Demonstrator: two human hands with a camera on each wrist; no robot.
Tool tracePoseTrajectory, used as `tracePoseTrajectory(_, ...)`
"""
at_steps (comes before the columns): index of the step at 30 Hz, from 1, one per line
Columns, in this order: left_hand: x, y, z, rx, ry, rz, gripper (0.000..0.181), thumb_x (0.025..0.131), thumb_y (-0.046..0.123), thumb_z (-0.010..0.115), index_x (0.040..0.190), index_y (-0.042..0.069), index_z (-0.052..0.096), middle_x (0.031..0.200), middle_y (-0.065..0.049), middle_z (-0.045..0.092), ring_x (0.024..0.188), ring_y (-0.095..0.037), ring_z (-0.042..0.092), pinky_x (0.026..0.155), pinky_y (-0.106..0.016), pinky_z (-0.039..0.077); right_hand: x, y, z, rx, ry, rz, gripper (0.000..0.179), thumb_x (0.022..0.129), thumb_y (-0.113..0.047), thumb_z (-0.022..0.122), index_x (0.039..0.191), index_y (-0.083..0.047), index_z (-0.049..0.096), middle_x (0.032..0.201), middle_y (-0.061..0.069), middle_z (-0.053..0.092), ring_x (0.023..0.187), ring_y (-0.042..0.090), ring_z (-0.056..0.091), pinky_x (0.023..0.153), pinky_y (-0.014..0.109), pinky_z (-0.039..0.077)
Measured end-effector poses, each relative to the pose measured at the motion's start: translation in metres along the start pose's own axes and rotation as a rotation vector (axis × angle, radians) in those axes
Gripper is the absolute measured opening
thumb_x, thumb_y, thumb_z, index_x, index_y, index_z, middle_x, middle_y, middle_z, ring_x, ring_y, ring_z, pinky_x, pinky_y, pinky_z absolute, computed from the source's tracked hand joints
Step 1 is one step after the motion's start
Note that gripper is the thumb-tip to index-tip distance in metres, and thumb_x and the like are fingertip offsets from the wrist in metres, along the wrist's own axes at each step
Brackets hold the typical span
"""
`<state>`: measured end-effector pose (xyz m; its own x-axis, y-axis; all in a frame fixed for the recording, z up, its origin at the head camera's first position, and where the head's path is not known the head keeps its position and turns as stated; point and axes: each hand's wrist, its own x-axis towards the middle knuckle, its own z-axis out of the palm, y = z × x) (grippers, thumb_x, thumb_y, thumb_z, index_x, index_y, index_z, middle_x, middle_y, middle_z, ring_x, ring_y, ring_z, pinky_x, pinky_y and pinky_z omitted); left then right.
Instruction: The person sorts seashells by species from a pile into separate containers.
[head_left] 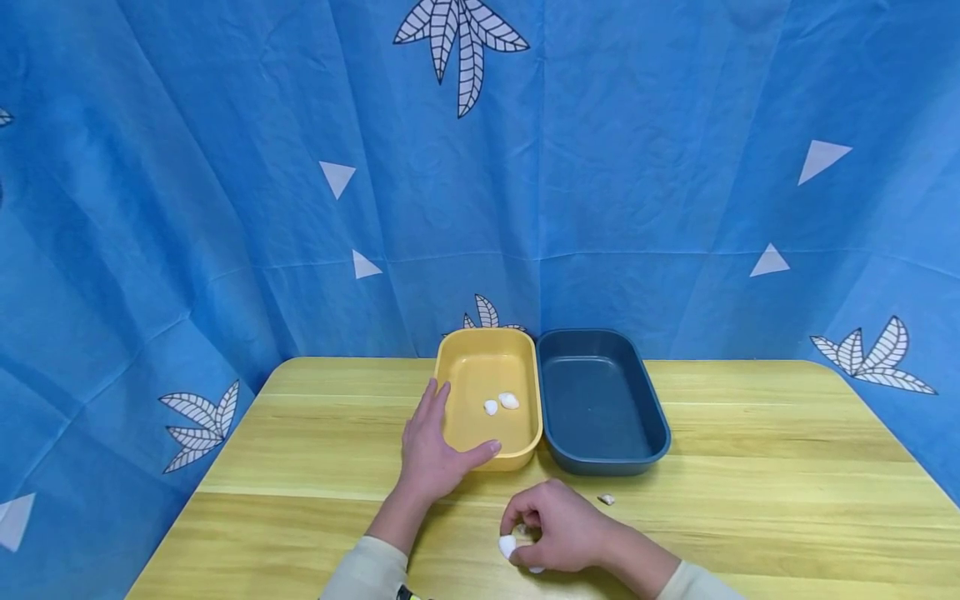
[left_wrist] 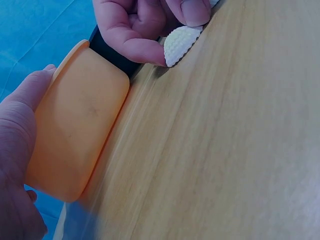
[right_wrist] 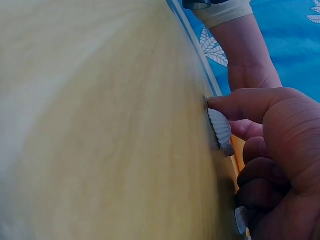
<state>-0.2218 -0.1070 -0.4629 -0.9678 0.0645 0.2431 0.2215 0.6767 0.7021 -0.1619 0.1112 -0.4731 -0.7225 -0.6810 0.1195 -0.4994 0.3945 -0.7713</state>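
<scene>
Close to the wood-grain table (head_left: 315, 450), in front of the yellow tray (head_left: 491, 371), a white seashell (head_left: 507, 546) is being pinched between finger and thumb of the right hand (head_left: 562, 525); a pick-up is seemingly being made, a clear lift being called for. The left hand (head_left: 433, 454) is being held open at the tray's rim. Beaded ribs are being shown by the left wrist view, two shells (head_left: 508, 401) inside the tray only by the head view.

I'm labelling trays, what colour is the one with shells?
Yellow; the tray shows best in the head view.
</scene>
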Motion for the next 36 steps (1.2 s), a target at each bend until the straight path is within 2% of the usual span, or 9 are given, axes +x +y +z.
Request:
tracePoseTrajectory(11,0.001,0.001,0.000,0.010,-0.006,-0.012,0.114,0.068,0.064,0.082,0.157,0.014,0.030,0.165,-0.003,0.016,0.147,-0.029,0.020,0.115,-0.058,0.013,0.001,0.000,-0.001,0.070,0.005,0.058,0.017,0.075,-0.012,0.083,0.081,-0.023,0.071,0.054,-0.017,0.038,0.052,-0.002,0.036,0.052,0.015,0.033)
tracePoseTrajectory(21,0.000,0.001,0.000,0.006,-0.009,-0.018,0.115,0.068,0.064,0.081,0.157,0.014,0.030,0.165,-0.003,0.016,0.147,-0.030,0.020,0.115,-0.058,0.012,-0.002,-0.003,-0.005,0.115,0.025,0.058,0.014,0.078,-0.014,0.083,0.082,-0.023,0.072,0.055,-0.015,0.038,0.051,-0.001,0.034,0.052,0.015,0.032)
tracePoseTrajectory(30,0.000,0.000,0.001,0.002,-0.002,-0.013,0.114,0.068,0.063,0.083,0.157,0.014,0.030,0.165,-0.004,0.017,0.147,-0.030,0.021,0.115,-0.059,0.012,-0.006,-0.017,-0.025,0.086,0.103,-0.011,0.017,0.079,-0.016,0.084,0.086,-0.025,0.071,0.055,-0.014,0.027,0.050,0.000,0.026,0.052,0.016,0.029)
tracePoseTrajectory(36,0.000,0.001,0.001,0.006,0.000,-0.012,0.113,0.068,0.060,0.083,0.157,0.014,0.031,0.165,-0.004,0.017,0.147,-0.031,0.021,0.115,-0.059,0.013,-0.004,-0.032,-0.040,0.138,0.123,-0.053,0.017,0.081,-0.014,0.083,0.090,-0.023,0.072,0.058,-0.013,0.023,0.050,0.002,0.022,0.051,0.017,0.029)
